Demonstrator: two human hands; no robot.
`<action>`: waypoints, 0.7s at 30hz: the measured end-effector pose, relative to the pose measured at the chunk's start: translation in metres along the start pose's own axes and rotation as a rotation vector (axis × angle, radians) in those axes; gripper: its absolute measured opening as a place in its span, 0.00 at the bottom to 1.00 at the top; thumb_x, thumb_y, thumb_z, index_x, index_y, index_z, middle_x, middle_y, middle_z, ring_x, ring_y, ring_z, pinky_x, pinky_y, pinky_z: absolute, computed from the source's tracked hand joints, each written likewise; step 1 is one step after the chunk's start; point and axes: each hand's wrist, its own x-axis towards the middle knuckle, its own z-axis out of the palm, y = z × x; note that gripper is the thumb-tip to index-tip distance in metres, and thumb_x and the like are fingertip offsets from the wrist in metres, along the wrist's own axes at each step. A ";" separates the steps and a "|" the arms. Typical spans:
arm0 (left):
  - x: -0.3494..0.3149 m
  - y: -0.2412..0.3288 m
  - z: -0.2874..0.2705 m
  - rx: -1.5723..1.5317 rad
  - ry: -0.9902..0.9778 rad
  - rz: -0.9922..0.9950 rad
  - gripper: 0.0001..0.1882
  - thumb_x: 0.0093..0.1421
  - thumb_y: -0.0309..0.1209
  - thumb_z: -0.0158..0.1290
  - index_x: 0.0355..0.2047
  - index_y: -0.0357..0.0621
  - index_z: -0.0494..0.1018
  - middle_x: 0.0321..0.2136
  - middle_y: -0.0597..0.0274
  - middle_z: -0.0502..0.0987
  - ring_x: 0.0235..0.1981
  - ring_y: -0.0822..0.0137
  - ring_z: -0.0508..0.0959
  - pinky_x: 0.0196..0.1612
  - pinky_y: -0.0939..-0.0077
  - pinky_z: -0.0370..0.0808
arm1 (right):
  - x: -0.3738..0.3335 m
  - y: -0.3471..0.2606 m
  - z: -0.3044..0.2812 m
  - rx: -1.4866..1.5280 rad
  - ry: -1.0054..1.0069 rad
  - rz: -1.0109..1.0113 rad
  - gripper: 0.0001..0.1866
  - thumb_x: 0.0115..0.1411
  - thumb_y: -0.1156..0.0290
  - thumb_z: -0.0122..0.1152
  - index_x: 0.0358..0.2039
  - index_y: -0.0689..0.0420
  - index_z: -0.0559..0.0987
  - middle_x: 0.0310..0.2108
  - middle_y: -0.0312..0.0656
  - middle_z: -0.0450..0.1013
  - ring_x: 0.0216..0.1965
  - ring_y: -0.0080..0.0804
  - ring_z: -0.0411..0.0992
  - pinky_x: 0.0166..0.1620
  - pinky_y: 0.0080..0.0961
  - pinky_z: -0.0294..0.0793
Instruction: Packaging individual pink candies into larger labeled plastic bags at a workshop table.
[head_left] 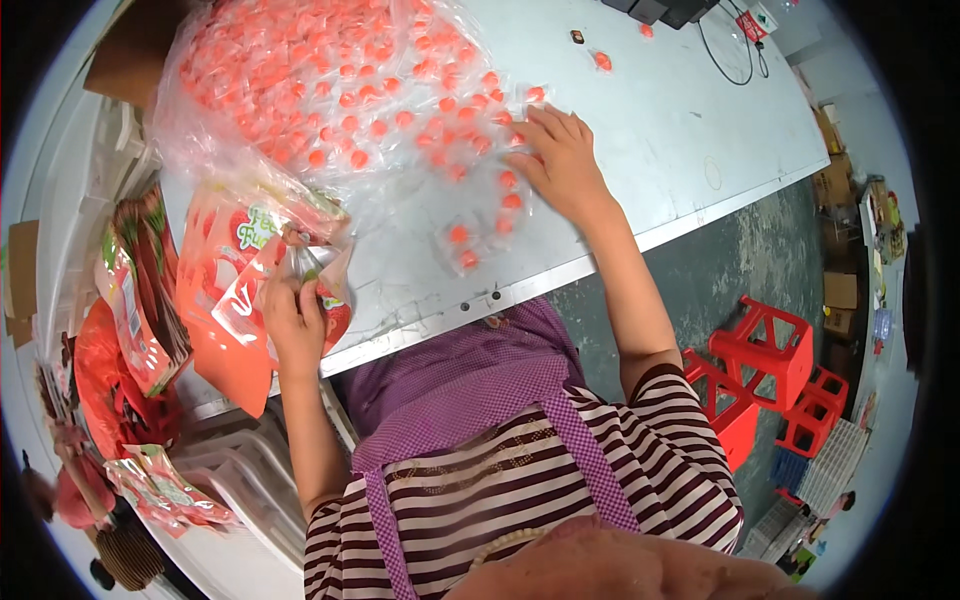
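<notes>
Hands apparently hold pouch, touch candies.

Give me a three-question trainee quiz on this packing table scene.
1. True or false: the right hand rests flat among the small orange sweets in clear wrappers on the grey metal table.
2. What does the left hand grip?
A. a black cable
B. an orange printed plastic pouch
C. a red plastic stool
3. Fill in: the red plastic stools stand on the ____, to the person's right.

Key:
1. True
2. B, the orange printed plastic pouch
3. Floor
</notes>
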 end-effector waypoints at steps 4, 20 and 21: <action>-0.001 0.000 0.002 0.015 0.002 0.015 0.07 0.56 0.25 0.51 0.26 0.36 0.66 0.24 0.52 0.68 0.30 0.52 0.67 0.36 0.63 0.64 | -0.016 0.006 -0.003 0.238 -0.153 0.153 0.16 0.51 0.65 0.62 0.41 0.54 0.78 0.50 0.48 0.66 0.54 0.46 0.61 0.52 0.41 0.62; 0.003 0.001 0.001 -0.002 0.021 0.027 0.07 0.55 0.25 0.52 0.25 0.36 0.66 0.24 0.52 0.68 0.30 0.52 0.68 0.36 0.63 0.64 | -0.047 -0.084 -0.004 0.400 -0.150 0.109 0.26 0.47 0.65 0.65 0.47 0.57 0.71 0.50 0.47 0.61 0.54 0.48 0.58 0.59 0.46 0.50; 0.002 -0.001 0.001 -0.002 0.022 0.023 0.07 0.55 0.25 0.52 0.25 0.36 0.66 0.24 0.52 0.68 0.30 0.52 0.68 0.36 0.63 0.64 | -0.047 -0.089 0.000 0.389 -0.142 0.097 0.26 0.48 0.65 0.65 0.47 0.58 0.70 0.50 0.47 0.61 0.53 0.48 0.58 0.58 0.45 0.52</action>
